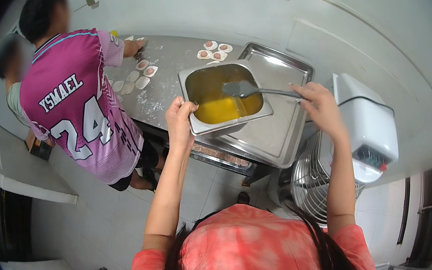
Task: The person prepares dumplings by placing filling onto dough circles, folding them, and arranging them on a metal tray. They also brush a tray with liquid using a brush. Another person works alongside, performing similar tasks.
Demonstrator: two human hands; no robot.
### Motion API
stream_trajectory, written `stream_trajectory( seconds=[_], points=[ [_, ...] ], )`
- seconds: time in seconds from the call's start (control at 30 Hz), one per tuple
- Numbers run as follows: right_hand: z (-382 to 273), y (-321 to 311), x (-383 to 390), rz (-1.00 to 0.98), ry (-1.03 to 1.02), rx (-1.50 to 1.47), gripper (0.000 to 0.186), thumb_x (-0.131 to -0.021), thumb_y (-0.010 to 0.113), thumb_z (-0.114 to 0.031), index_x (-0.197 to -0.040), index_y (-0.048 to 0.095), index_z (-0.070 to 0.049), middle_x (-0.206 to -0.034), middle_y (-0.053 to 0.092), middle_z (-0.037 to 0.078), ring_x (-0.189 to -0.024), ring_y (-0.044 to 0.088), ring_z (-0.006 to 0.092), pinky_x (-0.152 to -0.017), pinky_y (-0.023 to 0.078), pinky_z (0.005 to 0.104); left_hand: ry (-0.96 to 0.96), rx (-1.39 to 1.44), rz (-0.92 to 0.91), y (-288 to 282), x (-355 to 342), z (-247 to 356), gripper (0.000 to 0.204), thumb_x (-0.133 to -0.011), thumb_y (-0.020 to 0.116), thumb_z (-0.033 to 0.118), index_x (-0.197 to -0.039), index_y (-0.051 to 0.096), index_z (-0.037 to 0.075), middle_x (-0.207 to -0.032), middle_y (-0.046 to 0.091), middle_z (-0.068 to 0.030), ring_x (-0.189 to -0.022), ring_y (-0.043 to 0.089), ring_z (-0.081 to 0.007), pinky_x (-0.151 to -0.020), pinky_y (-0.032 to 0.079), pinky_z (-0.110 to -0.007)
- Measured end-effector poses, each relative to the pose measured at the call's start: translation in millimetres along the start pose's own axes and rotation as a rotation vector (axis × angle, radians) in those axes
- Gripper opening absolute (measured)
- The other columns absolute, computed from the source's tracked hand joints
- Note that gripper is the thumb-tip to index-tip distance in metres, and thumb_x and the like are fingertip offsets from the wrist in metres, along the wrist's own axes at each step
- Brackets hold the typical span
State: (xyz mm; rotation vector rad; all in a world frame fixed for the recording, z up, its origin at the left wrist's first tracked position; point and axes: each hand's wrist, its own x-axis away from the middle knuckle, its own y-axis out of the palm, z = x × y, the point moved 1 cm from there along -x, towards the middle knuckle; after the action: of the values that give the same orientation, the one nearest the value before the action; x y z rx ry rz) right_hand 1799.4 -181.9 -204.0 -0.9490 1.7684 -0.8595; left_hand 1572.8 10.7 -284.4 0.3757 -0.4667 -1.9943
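Observation:
A deep rectangular steel pan (pixel 228 127) with yellow liquid (pixel 217 111) in it is gripped at its left rim by my left hand (pixel 178 119), fingers closed on the edge. The pan tilts toward me over a wide steel tray (pixel 287 139). My right hand (pixel 321 103) is closed around the handle of a dark grey spatula (pixel 270 92). Its blade lies inside the pan, above the liquid near the far wall.
Flat dough rounds (pixel 134 80), some topped with pink filling (pixel 219 56), lie on the floured steel table (pixel 174 47). A co-worker in a purple jersey (pixel 75 104) reaches over the table's left end; another person (pixel 11 80) stands behind. A white mixer (pixel 370 125) with a wire guard is at right.

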Motion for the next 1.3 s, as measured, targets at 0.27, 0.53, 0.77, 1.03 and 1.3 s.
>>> stream_trajectory(
  seconds=[0.27, 0.53, 0.77, 1.03, 1.3],
  points=[
    [77, -23, -34, 0.120, 0.241, -0.287, 0.042, -0.071, 0.055, 0.000, -0.113, 0.059, -0.006, -0.094, 0.060, 0.008, -0.084, 0.050, 0.0161, -0.082, 0.038, 0.0258, 0.042, 0.050, 0.049, 7, -83, 5, 0.018, -0.072, 0.052, -0.002, -0.062, 0.042, 0.009, -0.063, 0.044, 0.0027, -0.059, 0.039, -0.0035, -0.053, 0.031, -0.019],
    [155, 68, -23, -0.125, 0.629, -0.145, 0.045, -0.070, 0.056, 0.003, -0.112, 0.060, -0.011, -0.103, 0.063, 0.012, -0.098, 0.057, 0.0215, -0.088, 0.040, 0.0301, -0.021, 0.100, 0.120, -59, -243, -16, 0.015, -0.071, 0.053, 0.000, -0.066, 0.042, 0.009, -0.064, 0.044, 0.0031, -0.060, 0.041, -0.0045, -0.054, 0.034, -0.019],
    [89, 203, -34, -0.311, 0.609, 0.225, 0.040, -0.069, 0.059, -0.006, -0.107, 0.063, -0.015, -0.074, 0.056, 0.014, -0.080, 0.056, 0.0310, -0.074, 0.045, 0.0394, 0.048, -0.103, 0.288, -162, -341, -95, 0.017, -0.070, 0.055, 0.003, -0.060, 0.043, 0.009, -0.062, 0.041, 0.0040, -0.061, 0.038, -0.0063, -0.057, 0.033, -0.022],
    [99, 258, -95, -0.353, 0.443, 0.544, 0.037, -0.075, 0.059, -0.015, -0.111, 0.060, -0.021, -0.081, 0.054, 0.010, -0.078, 0.056, 0.0265, -0.067, 0.045, 0.0386, 0.017, 0.014, 0.379, -209, -366, -128, 0.018, -0.069, 0.054, -0.001, -0.064, 0.040, 0.010, -0.067, 0.044, 0.0037, -0.063, 0.041, -0.0067, -0.062, 0.035, -0.021],
    [205, 276, -206, -0.256, 0.458, 0.658, 0.030, -0.080, 0.050, -0.013, -0.109, 0.060, -0.017, -0.089, 0.057, 0.011, -0.083, 0.058, 0.0283, -0.068, 0.046, 0.0382, 0.008, -0.990, 0.448, -216, -324, -82, 0.019, -0.081, 0.058, 0.018, -0.078, 0.050, 0.002, -0.074, 0.051, -0.0072, -0.070, 0.049, -0.0157, -0.064, 0.040, -0.029]
  ],
)
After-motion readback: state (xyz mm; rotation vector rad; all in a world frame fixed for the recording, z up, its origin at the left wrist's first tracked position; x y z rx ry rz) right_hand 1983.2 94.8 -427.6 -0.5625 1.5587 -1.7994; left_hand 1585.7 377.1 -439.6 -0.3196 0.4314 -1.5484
